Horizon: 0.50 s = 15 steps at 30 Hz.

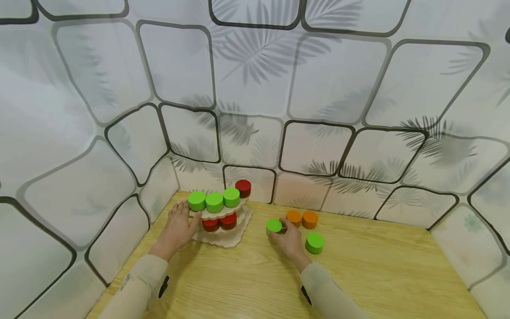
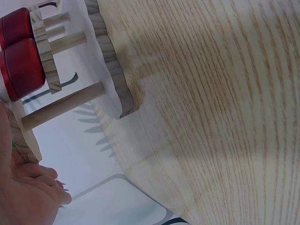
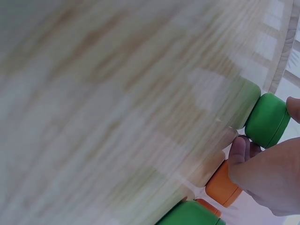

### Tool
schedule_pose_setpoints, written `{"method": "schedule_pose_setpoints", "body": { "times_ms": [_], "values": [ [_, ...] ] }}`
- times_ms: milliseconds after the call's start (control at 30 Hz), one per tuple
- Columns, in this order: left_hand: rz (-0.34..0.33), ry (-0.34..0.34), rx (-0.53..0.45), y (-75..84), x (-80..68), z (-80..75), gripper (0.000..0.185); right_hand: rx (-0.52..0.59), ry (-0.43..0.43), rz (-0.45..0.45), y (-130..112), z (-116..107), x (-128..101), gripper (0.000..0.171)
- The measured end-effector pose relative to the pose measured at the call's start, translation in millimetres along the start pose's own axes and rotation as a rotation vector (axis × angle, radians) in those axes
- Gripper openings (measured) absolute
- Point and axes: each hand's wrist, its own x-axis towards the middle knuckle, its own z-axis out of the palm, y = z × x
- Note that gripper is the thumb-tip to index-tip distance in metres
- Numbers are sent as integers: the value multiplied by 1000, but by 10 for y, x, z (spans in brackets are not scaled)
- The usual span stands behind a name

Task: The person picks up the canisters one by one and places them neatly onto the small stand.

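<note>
The green disc (image 1: 273,225) sits pinched in the right hand (image 1: 290,241) fingers (image 3: 238,151), low over the desk (image 1: 358,270). The left hand (image 1: 176,229) lies flat, fingers relaxed, against the wooden stand (image 1: 223,235).

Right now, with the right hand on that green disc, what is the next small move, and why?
Probably lift the green disc that the right hand pinches and carry it to the tiered wooden stand. The top shelf already carries three green discs in a row, and the left hand steadies the stand's side.
</note>
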Motion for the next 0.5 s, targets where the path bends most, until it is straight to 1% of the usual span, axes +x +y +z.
{"method": "schedule_pose_setpoints", "body": {
  "times_ms": [200,500],
  "values": [
    [1,0,1,-5,3,4,79,2,1,-7,9,-2,6,63],
    [-5,3,5,-2,7,10,79,-18,1,-27,-5,-3,12,55]
  ]
}}
